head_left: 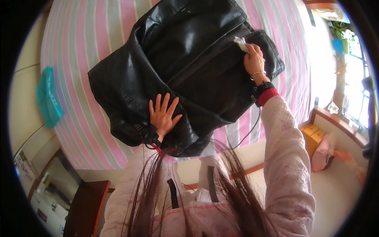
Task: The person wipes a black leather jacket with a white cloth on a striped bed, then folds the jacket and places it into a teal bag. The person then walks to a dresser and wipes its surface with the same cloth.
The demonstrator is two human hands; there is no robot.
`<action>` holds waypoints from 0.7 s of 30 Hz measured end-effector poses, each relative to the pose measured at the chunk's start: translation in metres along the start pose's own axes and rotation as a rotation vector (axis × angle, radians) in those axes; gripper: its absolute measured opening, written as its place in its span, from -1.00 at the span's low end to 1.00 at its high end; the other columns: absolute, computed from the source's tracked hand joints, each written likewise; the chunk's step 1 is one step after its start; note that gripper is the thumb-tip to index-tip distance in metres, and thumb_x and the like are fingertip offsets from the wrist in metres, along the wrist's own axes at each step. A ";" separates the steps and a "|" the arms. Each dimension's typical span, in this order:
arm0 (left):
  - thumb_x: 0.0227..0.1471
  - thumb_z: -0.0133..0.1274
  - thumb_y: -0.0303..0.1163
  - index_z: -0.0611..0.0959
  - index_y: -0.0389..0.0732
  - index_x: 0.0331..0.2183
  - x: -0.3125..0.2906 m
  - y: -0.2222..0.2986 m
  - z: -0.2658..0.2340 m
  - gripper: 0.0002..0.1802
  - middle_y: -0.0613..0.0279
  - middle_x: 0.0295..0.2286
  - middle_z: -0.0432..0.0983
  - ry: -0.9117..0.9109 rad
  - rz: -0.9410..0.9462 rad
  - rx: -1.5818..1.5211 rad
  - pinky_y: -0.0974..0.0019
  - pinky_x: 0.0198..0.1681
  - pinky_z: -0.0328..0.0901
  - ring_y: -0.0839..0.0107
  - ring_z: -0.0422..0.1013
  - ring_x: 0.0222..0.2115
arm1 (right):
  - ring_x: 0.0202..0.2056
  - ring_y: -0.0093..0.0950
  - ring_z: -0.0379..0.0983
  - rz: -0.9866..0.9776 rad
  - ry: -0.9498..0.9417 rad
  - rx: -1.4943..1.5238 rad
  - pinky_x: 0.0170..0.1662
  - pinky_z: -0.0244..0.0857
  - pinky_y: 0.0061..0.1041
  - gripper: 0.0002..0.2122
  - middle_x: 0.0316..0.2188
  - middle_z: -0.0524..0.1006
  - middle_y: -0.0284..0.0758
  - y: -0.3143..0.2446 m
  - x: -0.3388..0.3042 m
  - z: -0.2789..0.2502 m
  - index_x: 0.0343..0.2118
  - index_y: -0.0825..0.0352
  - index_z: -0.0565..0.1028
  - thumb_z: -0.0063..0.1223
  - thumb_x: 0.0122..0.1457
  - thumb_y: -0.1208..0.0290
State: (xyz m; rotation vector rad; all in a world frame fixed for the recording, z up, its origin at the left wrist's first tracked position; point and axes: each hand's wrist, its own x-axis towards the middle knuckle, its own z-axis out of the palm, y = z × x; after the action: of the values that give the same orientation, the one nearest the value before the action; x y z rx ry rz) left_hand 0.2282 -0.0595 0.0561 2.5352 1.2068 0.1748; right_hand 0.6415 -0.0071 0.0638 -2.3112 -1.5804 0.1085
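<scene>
A black leather jacket (201, 59) lies spread over the bed, its surface creased and shiny. My left hand (164, 116) rests flat on the near part of the jacket, fingers spread, holding nothing. Toward the far right, my right hand (254, 61) is closed around a crumpled white tissue or wipe (241, 44). That white piece sticks out past my fingers and is on or just above the leather; contact is hard to tell. Both wrists carry dark straps, and a thin cable hangs from the right one.
Under the jacket is a pink, grey and white striped bed sheet (92, 35). A turquoise bag (49, 96) lies at the bed's left edge. To the right stand a small wooden drawer box (314, 136) and a pink bundle (323, 152) near the window. A dark wooden table (87, 209) is at lower left.
</scene>
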 end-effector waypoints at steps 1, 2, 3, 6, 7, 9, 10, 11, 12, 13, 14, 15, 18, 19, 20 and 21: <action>-0.14 0.29 -0.04 0.51 0.11 0.09 0.003 0.006 -0.009 -0.29 0.18 0.17 0.24 0.053 -0.007 -0.030 -0.26 0.20 -0.02 0.02 0.12 0.20 | -0.01 -0.16 0.41 -0.125 -0.063 0.069 0.01 0.36 -0.19 -0.61 0.00 0.45 -0.25 0.006 0.009 0.006 -0.06 0.15 0.50 0.01 -0.02 0.58; -0.13 0.29 -0.07 0.54 0.06 0.05 0.009 0.012 -0.019 -0.34 0.18 0.11 0.31 0.080 -0.025 -0.053 -0.23 0.19 0.00 0.04 0.17 0.17 | 0.01 -0.16 0.40 -0.294 -0.098 0.140 0.02 0.36 -0.18 -0.60 0.02 0.43 -0.25 0.007 0.015 0.010 -0.06 0.12 0.50 0.01 -0.02 0.57; -0.12 0.28 -0.10 0.57 0.01 0.01 0.017 0.019 -0.030 -0.39 0.17 0.06 0.38 0.120 -0.034 -0.076 -0.20 0.18 0.03 0.06 0.22 0.14 | 0.02 -0.15 0.40 -0.249 -0.232 -0.006 0.03 0.36 -0.18 -0.57 0.05 0.40 -0.25 0.003 0.019 0.012 -0.02 0.11 0.47 0.02 -0.01 0.56; -0.10 0.26 -0.22 0.60 -0.13 -0.16 0.057 0.036 -0.050 -0.58 0.21 -0.16 0.51 0.248 0.055 -0.229 -0.03 0.12 0.12 0.16 0.37 -0.02 | 0.01 -0.15 0.41 -0.152 -0.237 -0.098 0.00 0.38 -0.15 -0.54 0.03 0.39 -0.22 -0.020 0.017 0.007 0.04 0.09 0.41 0.03 0.00 0.53; -0.10 0.24 -0.33 0.59 -0.19 -0.25 0.076 0.039 -0.049 -0.68 0.25 -0.29 0.53 0.257 0.072 -0.262 0.12 0.06 0.18 0.23 0.42 -0.13 | -0.03 -0.14 0.44 -0.171 -0.235 -0.131 -0.06 0.40 -0.13 -0.55 -0.05 0.40 -0.19 -0.024 0.013 0.001 0.03 0.10 0.37 0.04 0.01 0.51; -0.11 0.25 -0.36 0.59 -0.18 -0.23 0.103 0.043 -0.042 -0.67 0.21 -0.30 0.52 0.239 0.061 -0.127 0.16 -0.02 0.23 0.21 0.43 -0.15 | -0.07 -0.12 0.46 -0.074 -0.316 -0.112 -0.10 0.41 -0.11 -0.58 -0.09 0.40 -0.19 -0.024 0.005 -0.012 0.00 0.11 0.37 0.06 0.01 0.50; -0.12 0.25 -0.36 0.59 -0.17 -0.22 0.110 0.044 -0.036 -0.66 0.21 -0.33 0.51 0.224 0.038 -0.058 0.15 -0.07 0.26 0.21 0.43 -0.19 | -0.09 -0.11 0.47 -0.040 -0.294 -0.104 -0.13 0.41 -0.10 -0.59 -0.12 0.40 -0.19 -0.021 0.001 -0.019 -0.02 0.12 0.37 0.07 0.01 0.49; -0.12 0.25 -0.36 0.59 -0.17 -0.24 0.112 0.045 -0.031 -0.67 0.21 -0.35 0.50 0.191 0.003 -0.061 0.15 -0.10 0.27 0.22 0.43 -0.21 | -0.15 -0.07 0.48 0.015 -0.275 -0.055 -0.17 0.42 -0.11 -0.61 -0.15 0.41 -0.20 -0.017 -0.002 -0.022 -0.06 0.14 0.38 0.11 -0.02 0.48; -0.12 0.25 -0.36 0.59 -0.16 -0.25 0.112 0.045 -0.027 -0.68 0.22 -0.37 0.48 0.155 -0.031 -0.061 0.15 -0.14 0.28 0.22 0.43 -0.24 | -0.20 -0.05 0.47 0.055 -0.230 0.055 -0.19 0.41 -0.15 -0.64 -0.19 0.42 -0.19 -0.013 -0.005 -0.024 -0.12 0.18 0.42 0.12 -0.05 0.49; -0.12 0.25 -0.36 0.59 -0.15 -0.26 0.109 0.044 -0.023 -0.70 0.22 -0.39 0.46 0.077 -0.073 -0.072 0.14 -0.17 0.28 0.23 0.42 -0.27 | -0.21 -0.06 0.46 -0.010 -0.073 0.155 -0.20 0.40 -0.17 -0.68 -0.21 0.42 -0.19 -0.010 -0.004 -0.023 -0.17 0.20 0.44 0.11 -0.06 0.50; -0.12 0.25 -0.37 0.58 -0.15 -0.29 0.105 0.043 -0.021 -0.71 0.22 -0.40 0.45 0.108 -0.059 -0.061 0.15 -0.19 0.28 0.23 0.41 -0.29 | -0.22 -0.06 0.46 0.006 0.007 0.226 -0.21 0.40 -0.19 -0.71 -0.23 0.43 -0.18 -0.009 -0.003 -0.019 -0.21 0.23 0.46 0.10 -0.07 0.51; -0.13 0.25 -0.37 0.57 -0.15 -0.31 0.100 0.042 -0.021 -0.73 0.23 -0.42 0.43 0.100 -0.056 -0.062 0.16 -0.21 0.29 0.23 0.41 -0.31 | -0.23 -0.07 0.45 -0.047 0.077 0.273 -0.20 0.39 -0.20 -0.73 -0.24 0.43 -0.18 -0.009 0.001 -0.013 -0.23 0.24 0.47 0.10 -0.07 0.51; -0.11 0.23 -0.39 0.55 -0.15 -0.37 0.092 0.035 -0.023 -0.79 0.23 -0.40 0.41 0.159 -0.117 -0.094 0.16 -0.20 0.28 0.23 0.39 -0.29 | -0.19 -0.07 0.45 -0.107 0.165 0.280 -0.14 0.37 -0.23 -0.75 -0.25 0.45 -0.17 -0.020 0.025 0.010 -0.23 0.24 0.50 0.06 -0.03 0.51; -0.10 0.23 -0.39 0.55 -0.15 -0.37 0.091 0.033 -0.024 -0.79 0.23 -0.38 0.42 0.190 -0.118 -0.076 0.15 -0.17 0.28 0.23 0.40 -0.26 | -0.18 -0.07 0.45 -0.053 0.103 0.288 -0.13 0.37 -0.23 -0.74 -0.23 0.45 -0.17 -0.025 0.033 0.015 -0.21 0.24 0.51 0.05 -0.03 0.51; -0.10 0.22 -0.40 0.55 -0.15 -0.36 0.092 0.030 -0.025 -0.80 0.23 -0.36 0.43 0.249 -0.131 -0.046 0.14 -0.14 0.28 0.23 0.40 -0.24 | -0.16 -0.07 0.45 -0.091 0.146 0.318 -0.11 0.37 -0.23 -0.73 -0.21 0.46 -0.17 -0.031 0.043 0.018 -0.20 0.24 0.52 0.03 -0.02 0.51; -0.08 0.21 -0.40 0.55 -0.17 -0.34 0.092 0.028 -0.024 -0.79 0.20 -0.25 0.47 0.300 -0.092 -0.009 0.11 -0.01 0.24 0.24 0.39 -0.12 | -0.13 -0.07 0.45 -0.102 0.079 0.351 -0.09 0.37 -0.23 -0.72 -0.16 0.47 -0.17 -0.037 0.049 0.017 -0.19 0.23 0.53 0.01 -0.02 0.52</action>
State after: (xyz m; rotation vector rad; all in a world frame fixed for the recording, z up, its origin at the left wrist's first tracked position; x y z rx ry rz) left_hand 0.3011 0.0008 0.0860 2.5014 1.4237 0.5537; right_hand 0.6228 0.0538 0.0662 -1.9410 -1.5007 0.2458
